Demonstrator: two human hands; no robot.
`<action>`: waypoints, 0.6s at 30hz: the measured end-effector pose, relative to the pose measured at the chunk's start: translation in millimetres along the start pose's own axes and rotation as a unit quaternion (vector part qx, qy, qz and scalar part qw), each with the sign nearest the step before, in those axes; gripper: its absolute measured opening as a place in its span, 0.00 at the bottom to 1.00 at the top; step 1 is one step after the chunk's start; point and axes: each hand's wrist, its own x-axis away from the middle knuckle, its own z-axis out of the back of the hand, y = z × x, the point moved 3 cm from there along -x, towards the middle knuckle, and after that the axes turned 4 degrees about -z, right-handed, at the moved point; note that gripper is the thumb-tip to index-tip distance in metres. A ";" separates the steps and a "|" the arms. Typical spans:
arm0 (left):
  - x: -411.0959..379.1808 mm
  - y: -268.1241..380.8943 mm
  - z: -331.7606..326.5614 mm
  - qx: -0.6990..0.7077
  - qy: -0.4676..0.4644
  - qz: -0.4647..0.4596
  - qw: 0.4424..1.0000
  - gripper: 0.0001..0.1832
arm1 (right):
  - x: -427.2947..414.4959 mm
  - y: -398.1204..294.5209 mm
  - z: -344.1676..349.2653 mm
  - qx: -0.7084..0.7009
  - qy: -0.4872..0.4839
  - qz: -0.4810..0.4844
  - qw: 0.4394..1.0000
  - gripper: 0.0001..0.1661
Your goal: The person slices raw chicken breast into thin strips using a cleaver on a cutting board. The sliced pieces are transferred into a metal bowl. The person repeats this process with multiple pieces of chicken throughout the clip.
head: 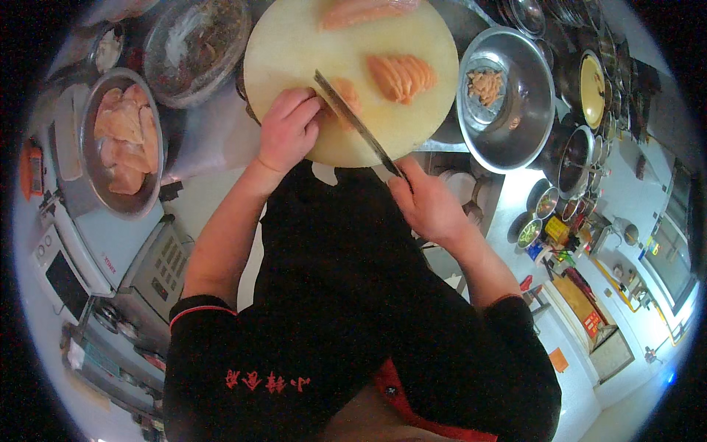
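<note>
My right hand (422, 201) grips the handle of a kitchen knife (359, 124), whose blade slants up and left over a round cutting board (276, 44). Left of the blade my left hand (290, 124) rests with bent fingers at the board's lower left; whether meat lies under the fingers is hidden. A small portion of pale pink raw meat (347, 94) lies beside the blade, partly covered by it. To its right is a fanned row of sliced raw meat (401, 77). A larger uncut piece (367, 12) lies at the board's top edge.
A steel bowl (516, 132) with small meat pieces (485, 87) stands right of the board. On the left are an oval steel basin (159, 166) holding raw meat pieces (126, 138) and a large basin (193, 102) with murky contents. Several pans and small bowls stand farther right.
</note>
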 end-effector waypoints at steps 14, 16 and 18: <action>6.6 -1.9 -1.2 -0.016 -0.017 -0.021 0.999 0.14 | -42.7 -14.7 -31.1 -0.028 0.010 0.015 0.999 0.18; 2.5 -0.4 2.9 -0.011 -0.007 -0.036 0.999 0.14 | -42.7 -12.4 -34.0 -0.027 0.015 0.020 0.999 0.17; 5.7 -1.7 0.6 -0.001 0.008 -0.026 1.000 0.13 | -24.4 -0.2 -36.4 -0.052 0.040 0.040 0.997 0.16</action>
